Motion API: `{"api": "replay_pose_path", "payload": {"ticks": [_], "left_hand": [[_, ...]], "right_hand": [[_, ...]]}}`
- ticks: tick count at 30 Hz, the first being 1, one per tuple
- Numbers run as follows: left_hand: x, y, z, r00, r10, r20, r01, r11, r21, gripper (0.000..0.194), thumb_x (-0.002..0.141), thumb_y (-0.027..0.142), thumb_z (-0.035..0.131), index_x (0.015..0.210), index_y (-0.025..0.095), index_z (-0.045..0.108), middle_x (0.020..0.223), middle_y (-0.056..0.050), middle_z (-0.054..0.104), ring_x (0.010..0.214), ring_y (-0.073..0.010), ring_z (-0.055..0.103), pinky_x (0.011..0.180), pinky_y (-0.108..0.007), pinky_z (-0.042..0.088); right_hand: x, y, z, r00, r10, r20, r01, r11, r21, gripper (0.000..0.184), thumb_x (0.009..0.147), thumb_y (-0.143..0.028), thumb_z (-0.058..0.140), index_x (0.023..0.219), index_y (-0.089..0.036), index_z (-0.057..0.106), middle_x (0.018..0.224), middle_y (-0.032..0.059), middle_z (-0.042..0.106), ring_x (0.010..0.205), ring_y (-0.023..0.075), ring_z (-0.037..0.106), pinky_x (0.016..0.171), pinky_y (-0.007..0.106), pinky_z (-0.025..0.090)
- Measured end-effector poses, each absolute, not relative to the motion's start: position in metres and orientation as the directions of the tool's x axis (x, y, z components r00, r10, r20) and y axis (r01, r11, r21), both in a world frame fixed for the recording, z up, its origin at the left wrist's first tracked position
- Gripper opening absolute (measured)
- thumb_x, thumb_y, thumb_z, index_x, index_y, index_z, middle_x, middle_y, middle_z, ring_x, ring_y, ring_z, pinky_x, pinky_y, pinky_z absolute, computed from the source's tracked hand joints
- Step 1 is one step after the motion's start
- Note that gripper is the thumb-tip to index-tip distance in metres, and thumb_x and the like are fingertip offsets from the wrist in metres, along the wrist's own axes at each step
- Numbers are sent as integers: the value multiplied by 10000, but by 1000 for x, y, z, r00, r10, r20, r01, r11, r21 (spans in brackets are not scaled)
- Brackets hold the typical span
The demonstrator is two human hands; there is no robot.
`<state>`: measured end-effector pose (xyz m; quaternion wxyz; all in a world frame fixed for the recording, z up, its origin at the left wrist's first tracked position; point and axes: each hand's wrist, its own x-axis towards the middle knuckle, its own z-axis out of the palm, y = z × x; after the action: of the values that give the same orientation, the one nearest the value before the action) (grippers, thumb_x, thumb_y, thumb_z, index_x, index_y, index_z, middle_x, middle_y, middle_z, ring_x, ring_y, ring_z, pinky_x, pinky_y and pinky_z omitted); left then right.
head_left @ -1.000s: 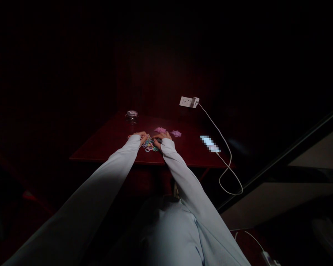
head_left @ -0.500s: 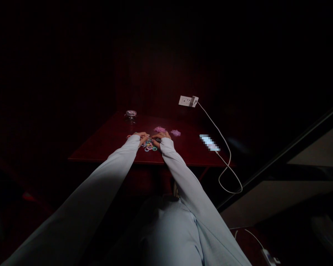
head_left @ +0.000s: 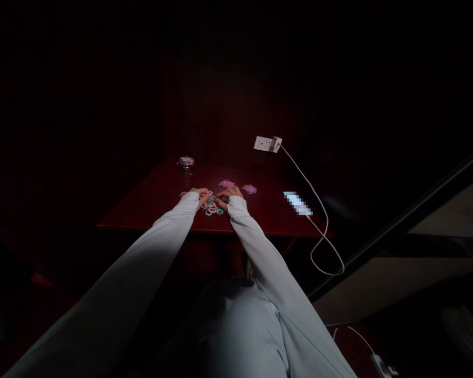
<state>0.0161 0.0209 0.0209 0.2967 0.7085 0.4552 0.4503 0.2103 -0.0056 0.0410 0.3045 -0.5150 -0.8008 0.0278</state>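
I was in a dim room, home or office unclear; a wall socket (head_left: 262,143) showed beyond the far edge of the reddish counter (head_left: 142,212).

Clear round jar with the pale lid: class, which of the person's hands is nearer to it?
Left. The left hand is on the near side of the clear jar, slightly to its right; the right hand is also on the near side but farther right.
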Motion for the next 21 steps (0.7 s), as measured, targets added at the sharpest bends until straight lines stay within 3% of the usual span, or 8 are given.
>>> {"api": "replay_pose_path", "payload": {"ticks": [14,21], "left_hand": [[16,24,17,174,916,361,377,-401,835,344,853,477,637,640,226,535,463,34,533,469,-136,516,507,-231,374],[15,35,9,124,940,317,469,-337,817,215,831,327,603,650,225,547,456,51,502,459,-142,490,507,-236,345]], "right_hand": [[209,-7,43,-278,855,438,803,457,-383,174,975,-358,689,1065,-272,811,1082,31,744,1168,228,541,1047,360,409],[210,-3,39,-280,856,434,808,454,-375,181,976,-370,686,1063,-266,805,1117,34,756,1197,240,548,1077,383,408]]}}
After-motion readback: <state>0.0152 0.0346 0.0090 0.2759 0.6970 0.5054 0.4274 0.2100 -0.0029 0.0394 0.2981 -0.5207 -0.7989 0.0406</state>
